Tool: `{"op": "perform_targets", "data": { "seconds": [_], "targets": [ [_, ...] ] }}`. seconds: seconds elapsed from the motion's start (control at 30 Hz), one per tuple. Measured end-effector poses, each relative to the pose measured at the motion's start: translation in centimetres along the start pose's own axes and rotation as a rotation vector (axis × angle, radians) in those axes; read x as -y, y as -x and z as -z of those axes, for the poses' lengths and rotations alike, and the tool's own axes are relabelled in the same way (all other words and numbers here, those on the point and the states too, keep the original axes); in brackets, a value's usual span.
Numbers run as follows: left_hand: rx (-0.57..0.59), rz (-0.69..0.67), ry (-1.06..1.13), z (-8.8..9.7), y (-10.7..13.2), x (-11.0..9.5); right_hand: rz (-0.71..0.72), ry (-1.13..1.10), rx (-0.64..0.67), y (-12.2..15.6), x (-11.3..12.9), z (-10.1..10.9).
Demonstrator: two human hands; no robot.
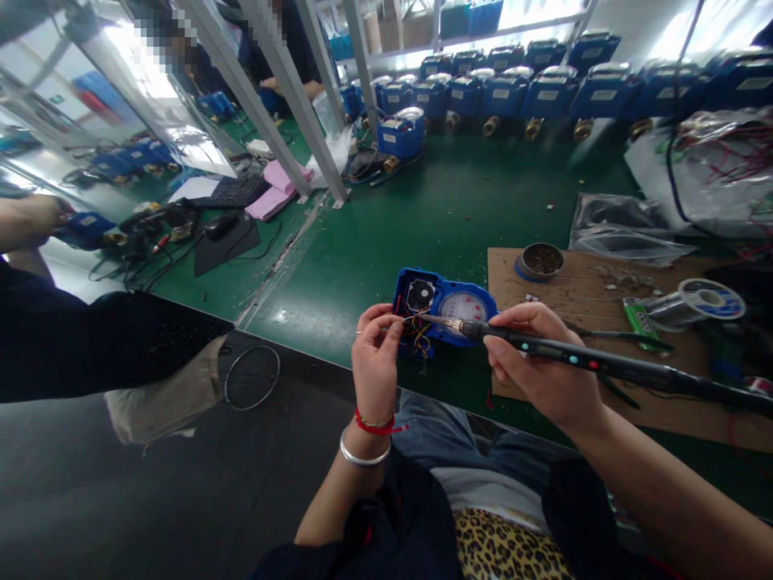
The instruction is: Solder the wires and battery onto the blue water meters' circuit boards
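Leopard-print cloth nearest — left hand pinches a strand, right hand grips a soldering iron, blue meter between.

The meter housing looks plastic, the soldering-iron handle matt, the tabletop glossy.

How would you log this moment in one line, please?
left hand: pinching thin wire | right hand: holding soldering iron | iron tip: over open blue meter

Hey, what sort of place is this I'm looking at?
Probably an electronics assembly workshop or small factory. Matching blue devices stand in rows along the green bench, the right hand holds what looks like a soldering iron, and a reel of silvery wire lies nearby.
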State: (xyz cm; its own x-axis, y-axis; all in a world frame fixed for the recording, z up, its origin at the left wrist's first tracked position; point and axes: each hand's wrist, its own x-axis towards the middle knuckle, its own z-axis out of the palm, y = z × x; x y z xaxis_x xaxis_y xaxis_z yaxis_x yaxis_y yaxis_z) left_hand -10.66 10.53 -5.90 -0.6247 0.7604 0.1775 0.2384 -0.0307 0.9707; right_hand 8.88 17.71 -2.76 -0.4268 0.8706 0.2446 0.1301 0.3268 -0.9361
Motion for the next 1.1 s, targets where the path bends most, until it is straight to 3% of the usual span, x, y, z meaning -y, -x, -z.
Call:
{"op": "perform_targets", "data": {
  "seconds": [0.67, 1.1],
  "targets": [
    [-0.007, -0.001, 0.009, -0.1, 0.0, 0.0, 0.016, -0.089, -0.058, 0.3, 0.1, 0.3],
    [-0.009, -0.013, -0.008, -0.1, 0.0, -0.1, 0.062, -0.166, -0.154, 0.9, 1.2, 1.8]
  ]
}}
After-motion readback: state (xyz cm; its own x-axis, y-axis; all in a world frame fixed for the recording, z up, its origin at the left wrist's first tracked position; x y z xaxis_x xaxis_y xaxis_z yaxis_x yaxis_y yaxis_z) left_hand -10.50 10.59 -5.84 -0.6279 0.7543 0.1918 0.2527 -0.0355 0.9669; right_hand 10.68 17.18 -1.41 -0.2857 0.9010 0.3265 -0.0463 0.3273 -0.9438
